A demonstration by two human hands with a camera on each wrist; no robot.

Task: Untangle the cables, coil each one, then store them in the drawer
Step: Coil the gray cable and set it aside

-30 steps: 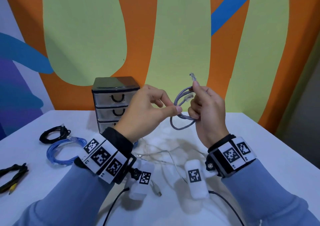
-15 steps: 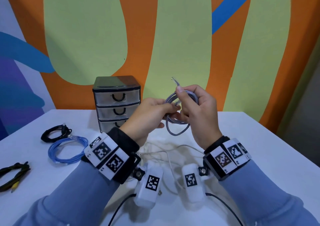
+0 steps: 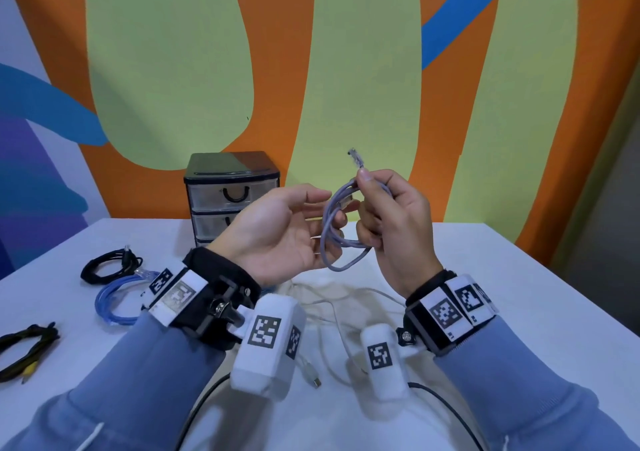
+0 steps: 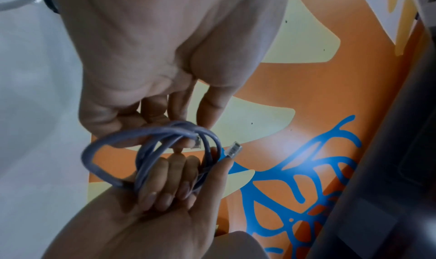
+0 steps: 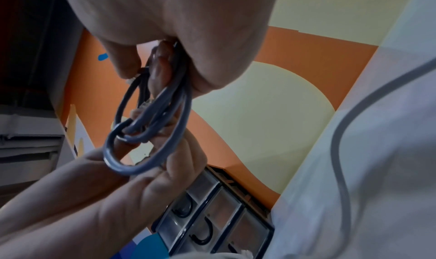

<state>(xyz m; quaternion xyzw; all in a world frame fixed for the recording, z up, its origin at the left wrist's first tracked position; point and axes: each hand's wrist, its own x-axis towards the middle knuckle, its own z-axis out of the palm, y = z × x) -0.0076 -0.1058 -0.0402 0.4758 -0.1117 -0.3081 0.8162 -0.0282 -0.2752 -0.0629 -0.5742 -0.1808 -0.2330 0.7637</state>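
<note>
A grey network cable (image 3: 346, 266), wound into a small coil, hangs above the table in my right hand (image 3: 374, 187). That hand's fingers curl round the loops (image 4: 146, 132), and its thumb and forefinger pinch one end, so a clear plug (image 3: 354, 156) sticks up. My left hand (image 3: 311, 222) is beside the coil, palm turned up and fingers nearly straight. Its fingertips reach into and behind the loops (image 5: 122, 168) and touch them. The three-drawer unit (image 3: 232, 187) stands at the back against the wall, with all drawers closed.
On the white table (image 3: 485, 277), loose white cables (image 3: 332, 298) lie tangled under my hands. A coiled blue cable (image 3: 114, 298) and a coiled black one (image 3: 107, 267) lie to the left. A black bundle with a yellow plug (image 3: 24, 350) is at the left edge.
My left hand had been closed against the coil next to the right hand; it has opened and turned palm up. The right hand has kept its hold on the coil.
</note>
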